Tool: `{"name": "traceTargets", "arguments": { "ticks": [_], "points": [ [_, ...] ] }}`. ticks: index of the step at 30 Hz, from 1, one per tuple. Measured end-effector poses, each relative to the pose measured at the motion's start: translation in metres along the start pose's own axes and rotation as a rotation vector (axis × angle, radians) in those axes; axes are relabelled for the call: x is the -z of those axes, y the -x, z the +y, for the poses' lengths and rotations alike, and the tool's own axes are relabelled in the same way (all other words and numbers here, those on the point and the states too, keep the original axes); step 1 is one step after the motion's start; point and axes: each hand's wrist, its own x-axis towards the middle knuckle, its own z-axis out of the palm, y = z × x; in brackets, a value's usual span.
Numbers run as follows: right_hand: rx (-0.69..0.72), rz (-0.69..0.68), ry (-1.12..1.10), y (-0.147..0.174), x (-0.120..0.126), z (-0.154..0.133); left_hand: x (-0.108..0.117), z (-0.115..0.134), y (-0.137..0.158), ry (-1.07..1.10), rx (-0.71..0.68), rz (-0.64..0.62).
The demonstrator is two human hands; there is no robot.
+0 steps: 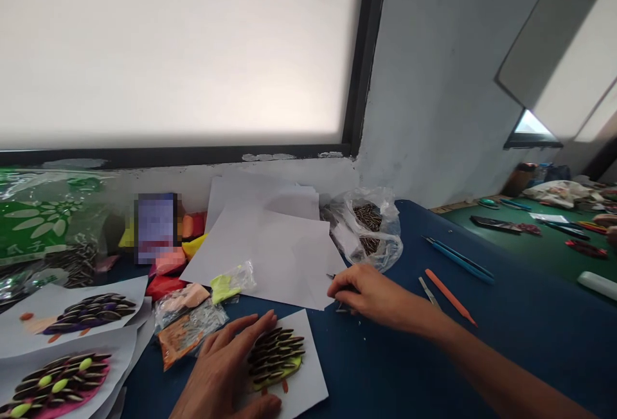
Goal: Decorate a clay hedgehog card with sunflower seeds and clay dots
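My left hand (226, 367) lies with fingers stretched out over the left side of a white card (311, 377). On that card is a hedgehog shape (277, 355) of yellow-green clay, stuck with rows of dark striped sunflower seeds and with small orange-brown feet; my hand hides its left part. Over the blue table, by the right corner of a stack of white paper (270, 245), my right hand (366, 294) is closed, fingers curled down. A small dark tip and a greyish bit show beside its fingers, but what they pinch is hidden.
Finished-looking seed hedgehogs (91, 313) on paper lie at left. Bagged orange clay (178, 342), yellow-green clay (226, 287) and a green seed bag (43, 220) stand near the wall. A clear bag of seeds (369, 226), blue tweezers (457, 258) and an orange tool (450, 297) are rightward.
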Motion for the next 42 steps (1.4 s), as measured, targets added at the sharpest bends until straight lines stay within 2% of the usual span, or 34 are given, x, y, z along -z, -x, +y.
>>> {"name": "traceTargets", "arguments": {
  "ticks": [6, 10, 21, 24, 27, 30, 35, 39, 42],
  "points": [
    [0.023, 0.017, 0.141, -0.001, -0.003, 0.005, 0.001, 0.001, 0.000, -0.014, 0.020, -0.014],
    [0.072, 0.059, 0.126, -0.002, -0.005, 0.008, 0.002, 0.001, 0.000, 0.022, 0.030, -0.021],
    [0.058, 0.041, 0.142, 0.002, -0.001, 0.000, 0.002, 0.002, 0.000, 0.005, 0.024, -0.011],
    [0.026, 0.046, 0.291, 0.006, 0.001, -0.001, 0.002, 0.003, 0.000, 0.030, 0.047, -0.017],
    [-0.050, -0.030, 0.529, 0.010, 0.000, -0.002, 0.002, 0.004, 0.001, 0.042, 0.055, -0.020],
    [-0.082, -0.061, 0.646, 0.012, -0.005, -0.004, 0.001, 0.003, 0.001, 0.053, 0.073, -0.014],
    [0.010, -0.053, 0.556, 0.012, -0.011, -0.004, 0.000, 0.000, 0.001, 0.055, 0.022, 0.007],
    [-0.025, -0.044, 0.599, 0.009, -0.009, -0.005, -0.001, 0.000, 0.001, 0.038, 0.025, 0.018],
    [0.032, -0.036, 0.558, 0.008, -0.009, -0.007, -0.001, 0.000, 0.001, 0.031, 0.015, 0.020]
  ]
}}
